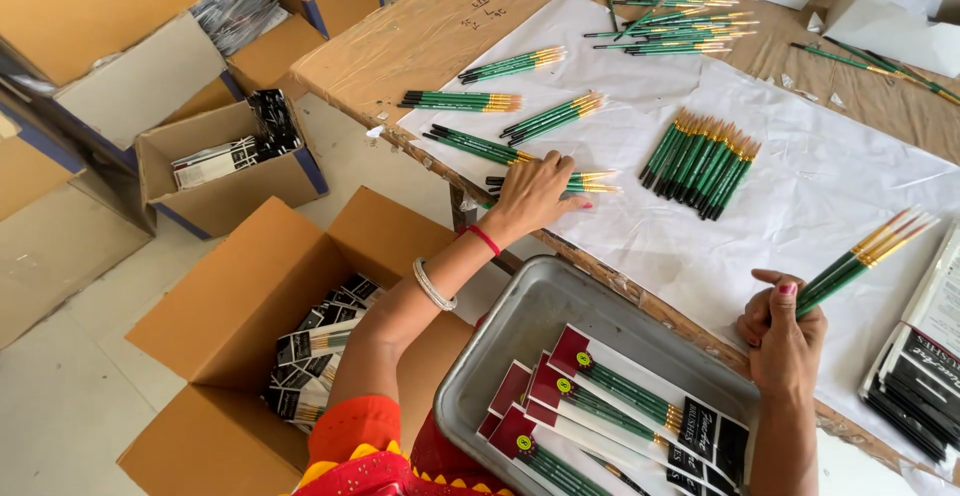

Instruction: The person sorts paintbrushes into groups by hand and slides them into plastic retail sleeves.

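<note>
My left hand (530, 194) rests palm down on a small group of green-handled paint brushes (590, 183) lying on the white paper (800, 196) near the table's front edge. My right hand (783, 331) grips a bunch of green brushes with gold ferrules (862, 254), tips pointing up and right. A fanned row of brushes (702, 161) lies between the two hands. Several smaller brush groups (462, 102) lie further left on the paper.
A metal tray (520, 326) at my lap holds several packed brush sets. A stack of black packets (915, 376) lies at right. On the floor stand an open cardboard box of packets (240, 296) and other boxes (215, 181). More brushes (680, 26) lie at the table's back.
</note>
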